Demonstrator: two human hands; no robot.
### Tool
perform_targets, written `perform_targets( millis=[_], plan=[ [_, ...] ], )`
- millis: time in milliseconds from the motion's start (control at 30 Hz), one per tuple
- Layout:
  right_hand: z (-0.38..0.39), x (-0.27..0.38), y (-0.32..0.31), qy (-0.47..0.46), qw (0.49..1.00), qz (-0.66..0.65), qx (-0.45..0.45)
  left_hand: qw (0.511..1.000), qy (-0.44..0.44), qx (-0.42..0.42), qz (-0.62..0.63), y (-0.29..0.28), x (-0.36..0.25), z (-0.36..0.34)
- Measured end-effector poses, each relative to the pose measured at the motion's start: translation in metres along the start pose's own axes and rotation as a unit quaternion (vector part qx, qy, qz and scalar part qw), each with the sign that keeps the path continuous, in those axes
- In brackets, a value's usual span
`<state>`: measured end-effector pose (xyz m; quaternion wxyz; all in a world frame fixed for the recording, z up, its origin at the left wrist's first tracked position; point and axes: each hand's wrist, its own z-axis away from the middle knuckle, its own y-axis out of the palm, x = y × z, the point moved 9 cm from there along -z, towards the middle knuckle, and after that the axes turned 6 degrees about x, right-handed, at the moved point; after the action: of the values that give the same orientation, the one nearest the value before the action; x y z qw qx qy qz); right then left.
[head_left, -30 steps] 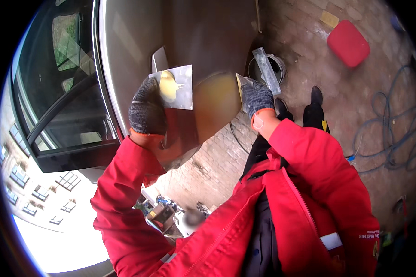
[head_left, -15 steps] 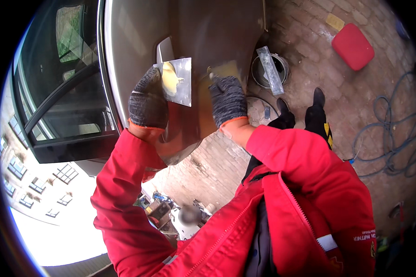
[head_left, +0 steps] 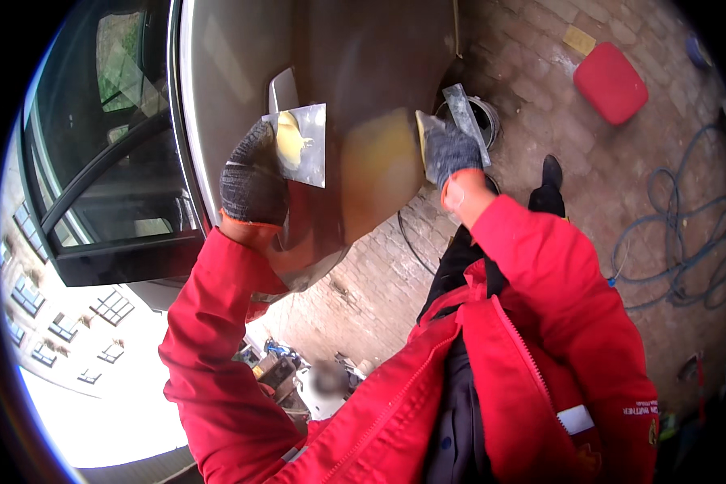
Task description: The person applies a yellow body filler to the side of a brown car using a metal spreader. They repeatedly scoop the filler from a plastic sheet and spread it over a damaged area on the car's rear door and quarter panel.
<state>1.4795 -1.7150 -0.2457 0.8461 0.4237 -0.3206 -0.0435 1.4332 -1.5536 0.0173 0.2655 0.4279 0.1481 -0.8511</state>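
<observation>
My gloved left hand (head_left: 252, 181) grips a thin grey mixing plate (head_left: 310, 165), which carries a lump of yellow putty (head_left: 291, 139). The plate is in front of the brown car door (head_left: 347, 56), close to its handle (head_left: 282, 90). A broad yellow putty patch (head_left: 379, 165) covers part of the door panel, to the right of the plate. My gloved right hand (head_left: 454, 152) is closed on a putty spreader (head_left: 422, 135) with yellow along its edge, at the right side of the patch. My fingers hide much of the spreader.
On the brick ground, a bucket (head_left: 490, 121) has a long metal strip (head_left: 465, 113) across it. Farther right are a red cushion-like seat (head_left: 611, 83), a yellow block (head_left: 579, 39) and a coiled hose (head_left: 673, 230). A person in white (head_left: 321, 395) is behind, near assorted equipment.
My right hand has moved right across the panel to the edge of the patch, uncovering more of the yellow putty. The left hand and plate have barely shifted.
</observation>
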Motion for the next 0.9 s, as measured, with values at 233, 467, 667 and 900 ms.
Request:
perform_targets(
  millis=[233,467,667,900],
  plan=[
    [-0.066,-0.011,-0.011,0.035,0.985,-0.145,-0.087,0.992,-0.046,-0.003,0.114,0.037,-0.006,-0.008],
    [-0.006,0.060,0.085,-0.021,0.983,0.136,-0.123,0.984,-0.058,-0.015,0.165,0.035,-0.002,0.001],
    [0.051,0.080,0.161,-0.189,0.815,0.548,0.006,0.984,-0.061,-0.021,0.166,0.024,0.001,-0.004],
    [0.020,0.058,0.067,-0.117,0.987,0.047,0.103,0.994,-0.031,-0.029,0.104,0.025,-0.004,-0.002]
  ],
)
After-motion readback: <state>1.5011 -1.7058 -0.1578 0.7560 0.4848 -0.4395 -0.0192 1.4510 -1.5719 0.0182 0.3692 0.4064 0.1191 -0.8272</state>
